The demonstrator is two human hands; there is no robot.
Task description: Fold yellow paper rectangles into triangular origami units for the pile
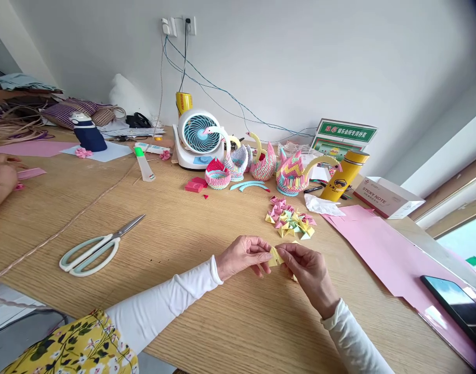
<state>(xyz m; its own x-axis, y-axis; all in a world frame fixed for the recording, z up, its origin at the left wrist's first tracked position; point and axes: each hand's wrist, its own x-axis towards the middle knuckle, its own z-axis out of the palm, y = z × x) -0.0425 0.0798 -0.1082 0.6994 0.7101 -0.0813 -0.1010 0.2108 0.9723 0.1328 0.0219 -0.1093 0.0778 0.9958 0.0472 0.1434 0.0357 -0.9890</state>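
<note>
A small folded piece of yellow paper [275, 257] is pinched between both hands, low over the table. My left hand [246, 255] grips its left side between thumb and fingers. On the opposite side, my right hand [308, 267] closes on the same paper, its fingers partly hiding it. Just beyond the hands lies a loose pile of folded paper pieces [290, 218] in pink, yellow and pale green. Something small and pale shows beneath my right hand, too covered to make out.
Scissors [93, 252] lie at left; a glue bottle [145, 166] stands behind. Paper swans [292, 174], a fan [199, 137] and a yellow flask [345, 175] line the back. Pink sheets [370, 244] and a phone [456, 306] lie right. Another person's hand [2, 174] rests far left.
</note>
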